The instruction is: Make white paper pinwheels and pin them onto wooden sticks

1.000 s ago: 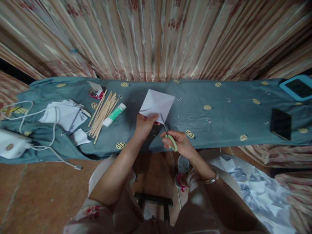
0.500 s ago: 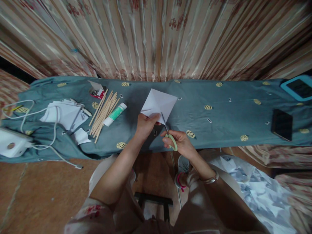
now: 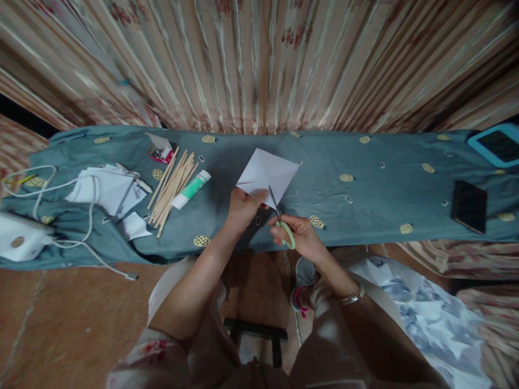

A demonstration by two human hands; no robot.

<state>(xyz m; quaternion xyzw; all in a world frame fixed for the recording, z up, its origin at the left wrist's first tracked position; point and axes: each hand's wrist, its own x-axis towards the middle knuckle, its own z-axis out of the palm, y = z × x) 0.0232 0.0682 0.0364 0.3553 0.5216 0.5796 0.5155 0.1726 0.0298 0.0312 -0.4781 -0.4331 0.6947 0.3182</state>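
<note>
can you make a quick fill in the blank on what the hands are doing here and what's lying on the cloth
1. The right hand holds green-handled ____ to the white paper.
2. The left hand grips the paper's ____ corner.
3. The bundle of wooden sticks lies on the ____ side of the glue tube.
4. The dark phone lies on the blue-grey ____.

Missing words: scissors; near; left; cloth

Left hand (image 3: 243, 208) covers the near corner of the white paper (image 3: 267, 173). Right hand (image 3: 298, 235) hides most of the scissors (image 3: 283, 222) handles; blade gap too small to tell. Blue tablet (image 3: 497, 145) and white box (image 3: 16, 243) cut off by frame edges.
</note>
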